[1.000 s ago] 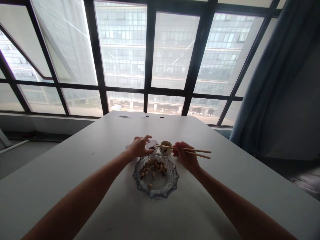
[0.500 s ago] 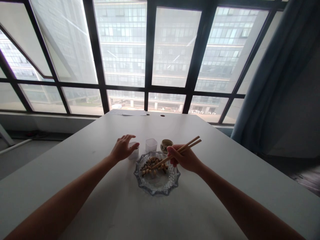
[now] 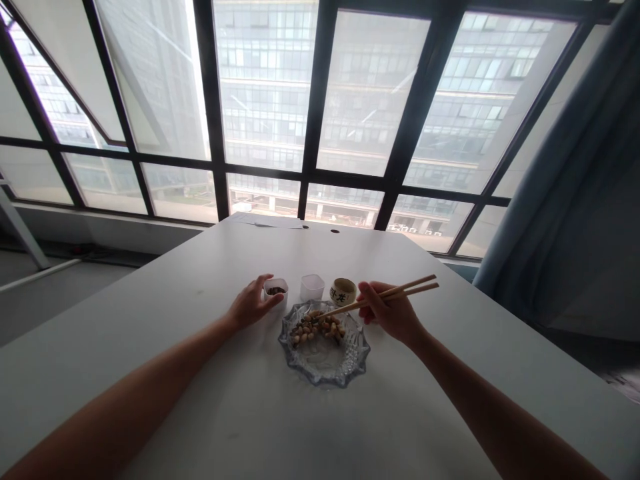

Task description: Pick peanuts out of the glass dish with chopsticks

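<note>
Chopsticks over the glass bowl, left hand at the small cup

From my end of the feed, the right hand (image 3: 393, 312), right of centre, is closed on a pair of wooden chopsticks (image 3: 400, 291). Their tips reach leftward over the rim and into the glass bowl (image 3: 363, 360), just below the middle of the frame. I can't tell whether the tips touch the peanut-like pieces (image 3: 305, 331) heaped along its far side.

I'd judge the chopsticks light and stiff, best held well back from the tips, as here. The pieces look small, hard and rounded, so I'd expect them to slip; pinching across the middle should suit them. The bowl looks heavy, rigid and breakable.

The left hand (image 3: 253, 303), left of centre, is curved, thumb and forefinger bracketing a small white cup (image 3: 281, 304) with dark bits inside; whether they press on it I can't tell. That cup looks light and easily tipped.

A clear plastic cup (image 3: 313, 293) and a lettered cup (image 3: 344, 295) stand beyond the bowl. The lettered one sits just beside the right hand's fingers, and the bowl's scalloped rim limits low approaches.
</note>
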{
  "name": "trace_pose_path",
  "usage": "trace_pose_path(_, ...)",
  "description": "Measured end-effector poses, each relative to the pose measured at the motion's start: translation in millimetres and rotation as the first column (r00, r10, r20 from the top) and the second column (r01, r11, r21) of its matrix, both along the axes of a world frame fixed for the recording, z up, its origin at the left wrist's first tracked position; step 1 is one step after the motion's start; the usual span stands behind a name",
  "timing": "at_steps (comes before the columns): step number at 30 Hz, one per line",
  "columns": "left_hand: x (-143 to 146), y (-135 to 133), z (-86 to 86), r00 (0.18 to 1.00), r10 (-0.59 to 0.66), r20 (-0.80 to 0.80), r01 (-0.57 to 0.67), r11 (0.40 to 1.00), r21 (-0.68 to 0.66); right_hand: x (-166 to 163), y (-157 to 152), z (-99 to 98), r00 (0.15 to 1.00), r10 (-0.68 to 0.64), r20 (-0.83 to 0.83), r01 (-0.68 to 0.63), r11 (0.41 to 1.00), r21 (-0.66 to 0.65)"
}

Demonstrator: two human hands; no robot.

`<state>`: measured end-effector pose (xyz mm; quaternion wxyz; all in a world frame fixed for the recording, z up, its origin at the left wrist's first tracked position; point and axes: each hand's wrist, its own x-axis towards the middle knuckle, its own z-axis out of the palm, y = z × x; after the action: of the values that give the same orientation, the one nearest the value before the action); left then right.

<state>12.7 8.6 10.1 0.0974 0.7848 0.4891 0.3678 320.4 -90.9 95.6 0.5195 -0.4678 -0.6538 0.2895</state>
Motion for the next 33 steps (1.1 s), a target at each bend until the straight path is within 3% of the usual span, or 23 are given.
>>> trace_pose_path(7,0.4,-3.5,4.0,0.999,-0.006,-0.049,0.004,0.999,-0.036,-13.1,-7.8,-11.9,0.971,0.165,0.172,-0.179,0.982,0.066)
trace_pose_path(18,1.1,-6.5,6.1,0.999,-0.005,-0.046,0.004,1.000,-0.027,-23.9,-16.6,-15.5,0.913,0.181,0.366,-0.265,0.945,0.193)
trace_pose_path(33,2.3,-7.7,7.8,0.998,0.001,-0.063,-0.004,0.999,-0.050,-28.2,-18.2,-20.4,0.946,0.187,0.263,-0.237,0.956,0.172)
